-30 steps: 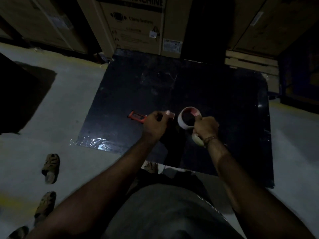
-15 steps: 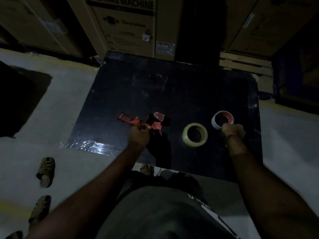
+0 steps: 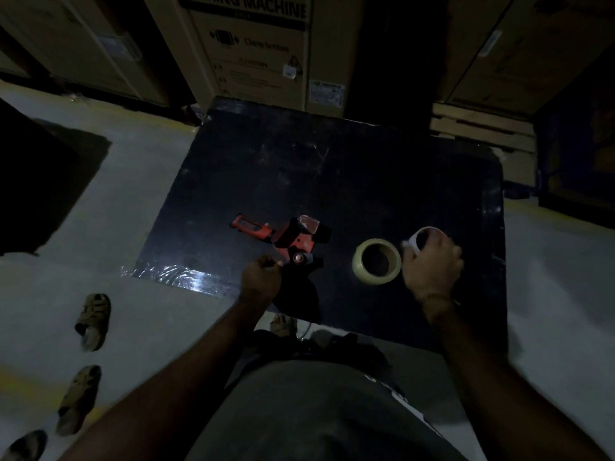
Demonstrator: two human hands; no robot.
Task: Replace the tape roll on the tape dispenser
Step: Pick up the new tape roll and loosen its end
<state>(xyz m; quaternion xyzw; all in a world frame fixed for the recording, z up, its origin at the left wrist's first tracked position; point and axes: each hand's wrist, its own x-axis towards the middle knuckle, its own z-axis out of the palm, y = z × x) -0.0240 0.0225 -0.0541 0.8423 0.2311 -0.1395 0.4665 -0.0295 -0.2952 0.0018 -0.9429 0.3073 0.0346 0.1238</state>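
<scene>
Sandals [image 3: 92, 321]: left lying on the pale floor, well apart from the work and clear of it.
Black board [image 3: 332, 181]: its wrapped near-left edge is seen just beside the left wrist; wide bare room is left on its far half.
Left hand [image 3: 261, 281]: closed in a fist at the near side of the dispenser, at its hub; what exactly is pinched cannot be told.
Tape dispenser [image 3: 293, 239]: laid flat on the board, handle to the left. Half a second ago it was held at the handle; now the hub is bare, so the old roll is judged to be off.
New tape roll [image 3: 377, 261]: lying flat, untouched, between the dispenser and the right hand, just beside the latter.
Right hand [image 3: 432, 264]: curled around the spent core, which has been carried nearer the new roll.
Spent core [image 3: 421, 239]: white ring, gripped, blurred.
Board's right edge [image 3: 502, 254]: near the right hand; little room is left there for setting the core down.
</scene>
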